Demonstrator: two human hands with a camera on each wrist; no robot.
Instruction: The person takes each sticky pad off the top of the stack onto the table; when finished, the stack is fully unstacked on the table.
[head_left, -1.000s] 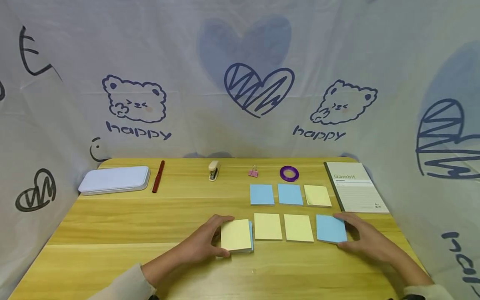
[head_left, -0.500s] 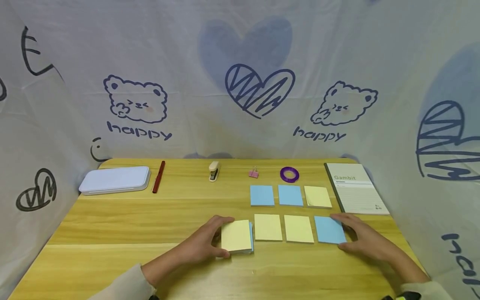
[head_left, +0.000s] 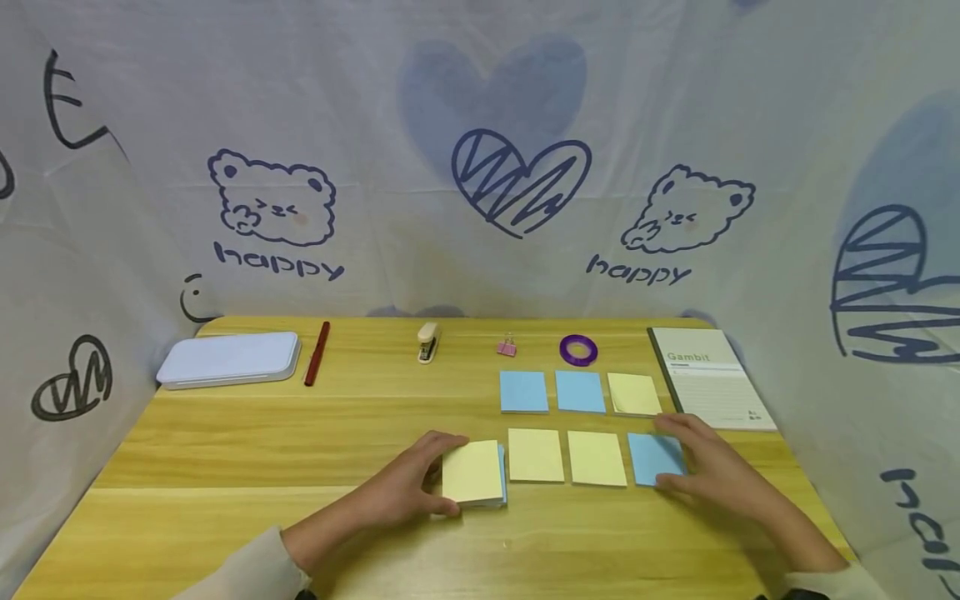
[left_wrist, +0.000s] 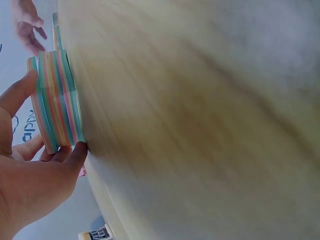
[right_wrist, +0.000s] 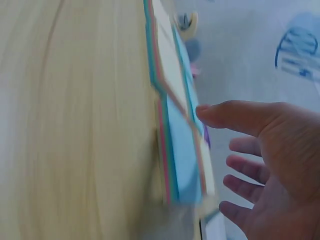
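Observation:
My left hand (head_left: 411, 481) grips a thick stack of sticky note pads (head_left: 472, 472) at its near and far edges, thumb in front and fingers behind. A yellow pad tops that stack, and its sides show colored layers (left_wrist: 56, 100) in the left wrist view. To its right, two yellow sticky note pads (head_left: 536, 455) lie in a row with a blue sticky note pad (head_left: 651, 460). Over the blue pad's right side hangs my right hand (head_left: 712, 467), fingers spread and holding nothing. The right wrist view shows its thumb (right_wrist: 217, 116) above the pads.
Behind that row lie two blue pads (head_left: 523, 392) and a yellow pad (head_left: 633, 393). Farther back are a stapler (head_left: 427, 342), a pink binder clip (head_left: 507, 347) and purple tape (head_left: 578, 350). A notebook (head_left: 712, 379) lies right; a white case (head_left: 229, 358) and red pen (head_left: 317, 354) left.
The blue pad at the row's end has slid slightly left toward the yellow ones. My right hand has let go of it and shifted left over it. My left hand stays put.

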